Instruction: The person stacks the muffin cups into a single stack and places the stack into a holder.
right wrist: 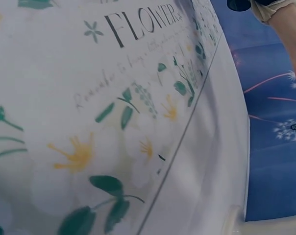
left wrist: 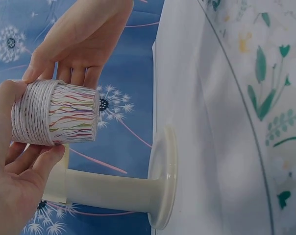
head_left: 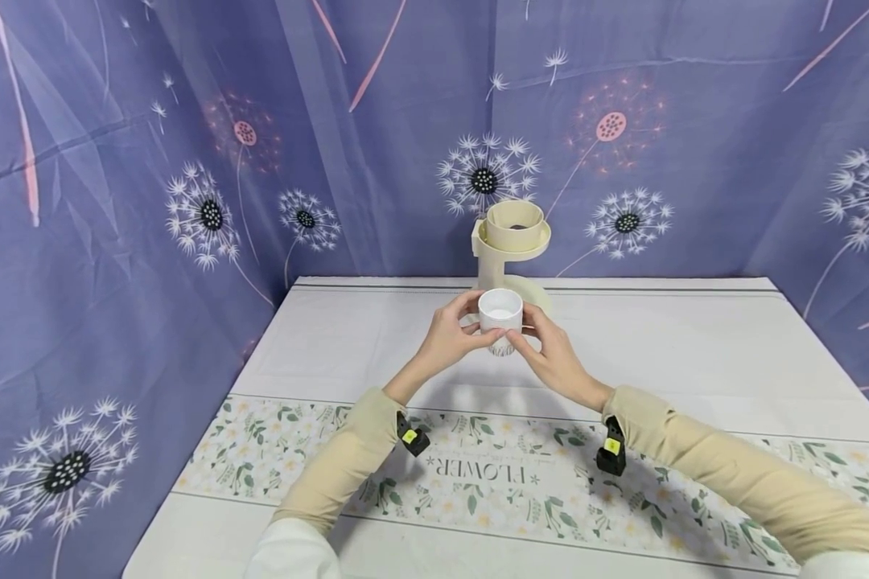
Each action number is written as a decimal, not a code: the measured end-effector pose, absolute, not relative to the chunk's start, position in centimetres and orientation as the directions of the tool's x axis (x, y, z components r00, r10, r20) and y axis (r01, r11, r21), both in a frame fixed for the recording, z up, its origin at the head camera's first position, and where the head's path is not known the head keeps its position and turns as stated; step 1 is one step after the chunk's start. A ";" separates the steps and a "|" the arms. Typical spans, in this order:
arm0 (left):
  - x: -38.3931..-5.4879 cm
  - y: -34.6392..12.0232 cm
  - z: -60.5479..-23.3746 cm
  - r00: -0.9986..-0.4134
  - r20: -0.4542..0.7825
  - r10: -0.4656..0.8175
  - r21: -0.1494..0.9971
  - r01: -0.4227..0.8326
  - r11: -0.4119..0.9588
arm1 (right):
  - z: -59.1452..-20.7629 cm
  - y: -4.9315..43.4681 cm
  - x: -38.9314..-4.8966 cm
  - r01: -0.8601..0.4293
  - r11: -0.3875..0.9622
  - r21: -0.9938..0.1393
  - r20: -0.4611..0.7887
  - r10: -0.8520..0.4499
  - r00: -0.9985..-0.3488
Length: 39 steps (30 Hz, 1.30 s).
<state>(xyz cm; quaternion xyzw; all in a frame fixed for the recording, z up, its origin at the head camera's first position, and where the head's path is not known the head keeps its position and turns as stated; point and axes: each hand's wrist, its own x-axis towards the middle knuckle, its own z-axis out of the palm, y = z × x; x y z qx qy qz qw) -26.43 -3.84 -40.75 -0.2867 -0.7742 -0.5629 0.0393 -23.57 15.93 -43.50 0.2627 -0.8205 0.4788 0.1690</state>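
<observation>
Both hands hold a stack of nested white paper cups [head_left: 500, 314] in front of a cream stand [head_left: 489, 269]. In the left wrist view the paper cups [left wrist: 73, 111] show many rims and thin coloured wavy stripes on the outermost cup. The left hand [head_left: 450, 334] grips one side of the stack, thumb and fingers curled round it. From the other side the right hand [head_left: 552, 354] grips it, its thumb near the left thumb. The stack is raised above the table, its open mouth tilted toward the head camera. Only a sliver of it shows in the right wrist view.
On the stand's ring arm sits a cream round holder [head_left: 516, 235] with a dark spot inside. Its round base [left wrist: 163, 178] stands at the table's back edge. A white tablecloth [head_left: 348, 338] with a flower band covers the table. Blue dandelion curtains [head_left: 405, 161] hang behind and left.
</observation>
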 end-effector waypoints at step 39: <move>-29.6 -2.2 -36.8 -0.857 0.382 0.347 0.837 0.479 0.262 | -38.8 17.2 -26.8 -0.622 0.499 -0.603 0.545 -0.312 -0.778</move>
